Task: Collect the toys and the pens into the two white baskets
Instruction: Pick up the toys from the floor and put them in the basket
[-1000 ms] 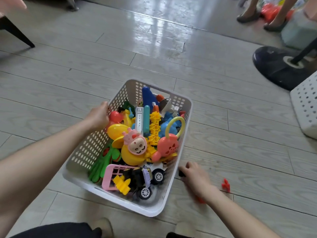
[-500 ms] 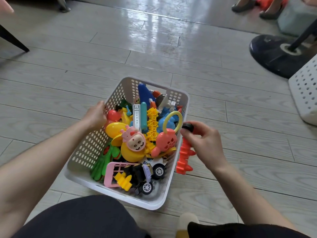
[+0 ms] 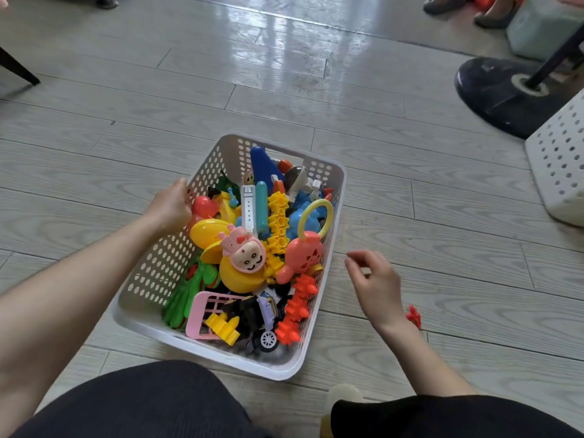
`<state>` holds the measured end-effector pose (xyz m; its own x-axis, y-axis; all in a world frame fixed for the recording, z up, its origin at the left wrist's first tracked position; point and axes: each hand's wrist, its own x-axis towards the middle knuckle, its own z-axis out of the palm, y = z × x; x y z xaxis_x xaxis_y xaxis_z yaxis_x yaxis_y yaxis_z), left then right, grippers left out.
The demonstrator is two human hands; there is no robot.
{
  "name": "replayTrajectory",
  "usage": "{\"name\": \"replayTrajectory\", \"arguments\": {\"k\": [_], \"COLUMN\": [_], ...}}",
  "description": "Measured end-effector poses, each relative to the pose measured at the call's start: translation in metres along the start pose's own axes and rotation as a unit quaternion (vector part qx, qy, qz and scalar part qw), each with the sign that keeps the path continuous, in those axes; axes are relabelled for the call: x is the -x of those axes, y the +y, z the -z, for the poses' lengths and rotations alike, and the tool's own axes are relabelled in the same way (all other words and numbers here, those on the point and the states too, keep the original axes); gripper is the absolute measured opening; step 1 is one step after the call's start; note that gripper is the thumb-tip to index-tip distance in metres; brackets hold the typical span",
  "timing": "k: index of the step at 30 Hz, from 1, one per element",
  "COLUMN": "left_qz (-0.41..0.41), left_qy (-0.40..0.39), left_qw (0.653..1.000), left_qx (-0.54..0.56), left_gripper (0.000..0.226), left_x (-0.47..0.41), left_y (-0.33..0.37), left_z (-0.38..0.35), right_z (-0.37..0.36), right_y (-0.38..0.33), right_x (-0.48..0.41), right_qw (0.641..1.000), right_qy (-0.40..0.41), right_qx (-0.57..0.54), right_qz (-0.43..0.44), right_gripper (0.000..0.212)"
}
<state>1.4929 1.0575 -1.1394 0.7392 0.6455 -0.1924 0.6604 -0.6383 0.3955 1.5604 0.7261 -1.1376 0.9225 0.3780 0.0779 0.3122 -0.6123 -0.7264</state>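
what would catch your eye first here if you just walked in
The white basket in the middle of the floor, heaped with bright plastic toys, a pink-faced yellow figure on top. The left hand grips its rim; the empty right hand hovers beside it, near a small red piece on the floor.

The scene is lit brightly and evenly by daylight from the far side of the room. A wide patch of white glare is seen on the floor at the top, where the planks are washed out. Only soft, weak shadows are cast beside the basket. The right hand is slightly blurred at the fingers. The floor lines are bent near the edges by the wide lens. The toys in the middle are rendered sharp.
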Motion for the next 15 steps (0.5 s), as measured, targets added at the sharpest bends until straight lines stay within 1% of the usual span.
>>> {"name": "replayTrajectory", "arguments": {"k": [3,6,9,10,12,15], "left_qz": [0.0,-0.001,0.001,-0.001,-0.001,0.0], "left_qy": [-0.001,0.0,0.0,0.001,0.003,0.005], "left_qw": [1.0,1.0,1.0,1.0,1.0,1.0], "left_qx": [0.007,0.007,0.01,0.01,0.006,0.0], "left_gripper": [0.022,0.023,0.022,0.022,0.021,0.023], "left_x": [0.002,0.002,0.003,0.003,0.004,0.003], "left_y": [0.002,0.003,0.004,0.005,0.006,0.004], "left_z": [0.001,0.001,0.001,0.002,0.003,0.002], "right_z": [-0.002,-0.001,0.002,0.002,0.001,-0.001], "right_y": [0.061,0.105,0.124,0.128,0.133,0.128], "right_x": [0.004,0.013,0.026,0.03,0.033,0.028], "right_qw": [0.988,0.952,0.922,0.918,0.921,0.949], "right_qy": [-0.023,-0.064,-0.102,-0.11,-0.111,-0.08], "right_qx": [0.129,0.251,0.301,0.308,0.315,0.269], "right_qz": [-0.084,-0.164,-0.222,-0.225,-0.203,-0.144], "right_gripper": [0.02,0.033,0.041,0.041,0.039,0.025]}}
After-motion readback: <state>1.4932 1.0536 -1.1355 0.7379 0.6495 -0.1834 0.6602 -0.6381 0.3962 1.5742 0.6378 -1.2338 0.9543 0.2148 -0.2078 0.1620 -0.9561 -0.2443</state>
